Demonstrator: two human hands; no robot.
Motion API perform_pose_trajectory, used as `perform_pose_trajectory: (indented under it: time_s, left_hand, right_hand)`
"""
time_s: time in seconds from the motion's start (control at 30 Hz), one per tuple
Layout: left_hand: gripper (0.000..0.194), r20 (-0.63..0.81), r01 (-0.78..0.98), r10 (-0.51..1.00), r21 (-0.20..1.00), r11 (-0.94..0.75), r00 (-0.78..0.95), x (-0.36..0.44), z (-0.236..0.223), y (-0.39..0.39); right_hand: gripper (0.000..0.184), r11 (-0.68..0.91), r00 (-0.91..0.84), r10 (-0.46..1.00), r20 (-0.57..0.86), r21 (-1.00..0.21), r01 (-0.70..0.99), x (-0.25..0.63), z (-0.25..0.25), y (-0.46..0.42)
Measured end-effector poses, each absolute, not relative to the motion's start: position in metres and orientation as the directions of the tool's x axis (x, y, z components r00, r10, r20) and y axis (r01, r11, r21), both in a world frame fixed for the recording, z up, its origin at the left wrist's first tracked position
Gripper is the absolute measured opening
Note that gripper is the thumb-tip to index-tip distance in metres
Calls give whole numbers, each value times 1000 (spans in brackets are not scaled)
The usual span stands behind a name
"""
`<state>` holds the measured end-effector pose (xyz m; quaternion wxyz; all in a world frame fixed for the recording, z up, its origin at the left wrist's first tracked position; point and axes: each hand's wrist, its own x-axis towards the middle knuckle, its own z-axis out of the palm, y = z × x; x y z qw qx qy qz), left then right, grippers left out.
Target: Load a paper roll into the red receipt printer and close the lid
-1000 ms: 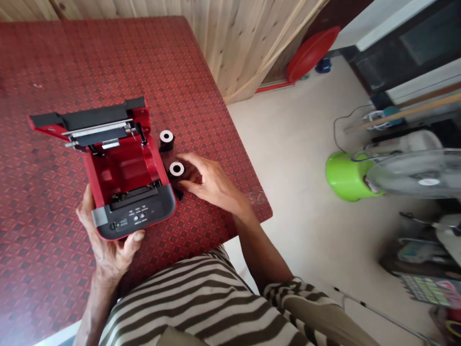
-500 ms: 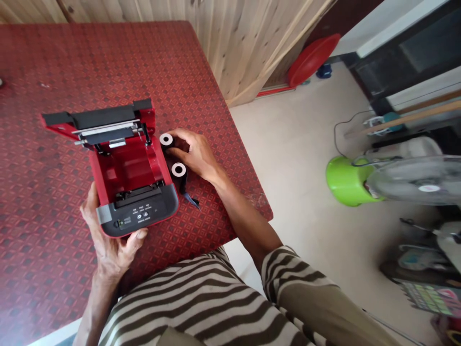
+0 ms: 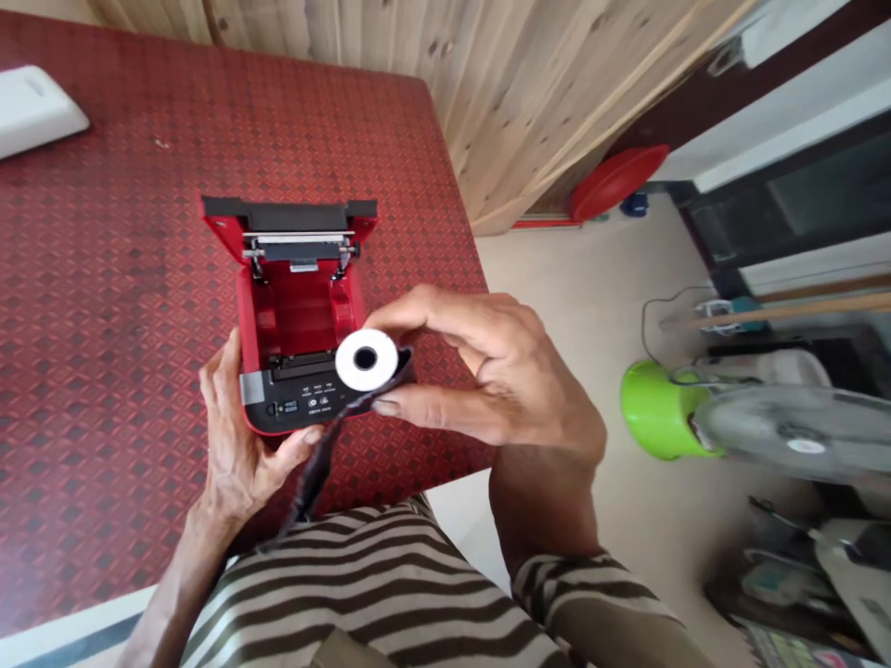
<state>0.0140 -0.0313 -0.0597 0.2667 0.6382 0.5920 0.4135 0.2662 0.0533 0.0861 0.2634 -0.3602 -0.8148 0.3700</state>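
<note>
A small red and black printer (image 3: 303, 315) sits on the patterned table with its lid (image 3: 296, 221) raised, baring a red hollow inside. My left hand (image 3: 240, 445) grips its near left corner, fingers along the side and thumb at the front edge. Between thumb and fingers, my right hand (image 3: 487, 371) pinches a paper roll (image 3: 348, 362), held up over the printer's front right. The roll has a white end, a dark core hole and a dark outer layer. From it a loose dark strip (image 3: 316, 473) hangs down toward my striped shirt. No second roll shows; my right hand covers that part of the table.
The red patterned table (image 3: 125, 306) ends at right against pale floor. At the far left lies a white object (image 3: 34, 111), partly cut off. Wooden panelling (image 3: 376, 46) stands behind. On the floor are a green-based fan (image 3: 654, 408) and a red basin-like thing (image 3: 616, 181).
My right hand has picked up a paper roll from beside the printer and raised it nearer, its dark tail now hanging. The view has shifted; my left hand stays on the printer.
</note>
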Motion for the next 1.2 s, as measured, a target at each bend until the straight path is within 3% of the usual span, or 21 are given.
perform_pose_trajectory:
  time_s: [0.07, 0.17, 0.27, 0.37, 0.77, 1.2]
  left_hand:
    - [112, 293, 600, 956, 767, -225, -16, 13, -59, -31]
    - [108, 349, 635, 936, 714, -296, 44, 12, -55, -30]
    - [113, 344, 646, 938, 707, -287, 40, 13, -53, -30]
    - [116, 328, 640, 944, 720, -270, 29, 15, -52, -30]
    - [110, 322, 657, 946, 706, -265, 35, 15, -54, -33]
    - [111, 305, 648, 952, 719, -253, 34, 15, -56, -35]
  right_hand:
    - [28, 547, -628, 756, 184, -705, 452, 251, 78, 55]
    - [24, 645, -659, 734, 164, -475, 599, 225, 64, 57]
    - [13, 617, -624, 779, 64, -258, 744, 203, 56, 56]
    - [15, 555, -561, 828, 1, -155, 818, 187, 51, 56]
    - [25, 500, -520, 840, -155, -151, 853, 169, 55, 64]
    - [26, 485, -481, 853, -200, -34, 874, 159, 38, 89]
